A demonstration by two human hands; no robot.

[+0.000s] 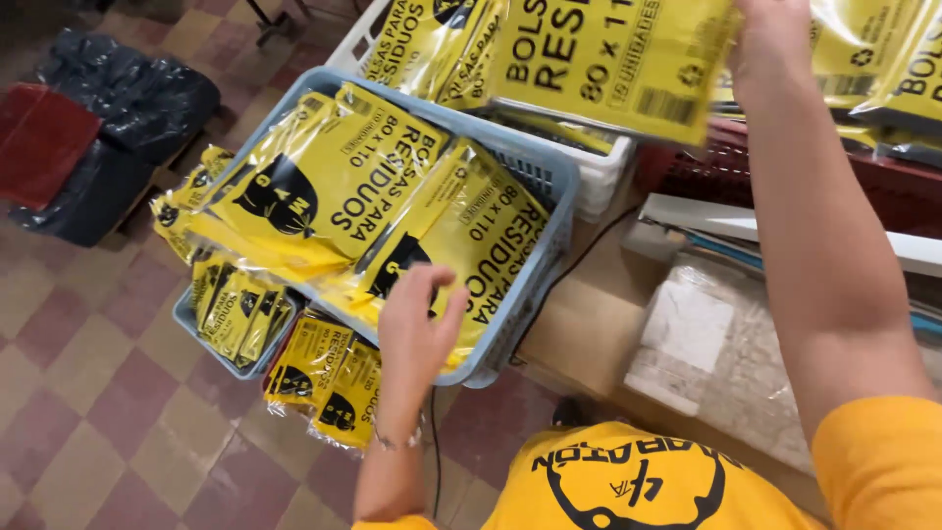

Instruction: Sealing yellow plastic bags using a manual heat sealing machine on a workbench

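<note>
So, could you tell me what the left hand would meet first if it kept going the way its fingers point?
Probably the yellow pack lying in the blue basket: the left hand already sits at its near edge, fingers pointing across it. Depth is hard to judge.

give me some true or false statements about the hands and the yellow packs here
1. The left hand rests on a yellow pack in the blue basket. True.
2. The right hand is empty. False: it holds up a yellow pack.
3. The blue basket holds red packs. False: they are yellow with black print.
4. Dark plastic bags lie on the tiled floor. True.
</note>
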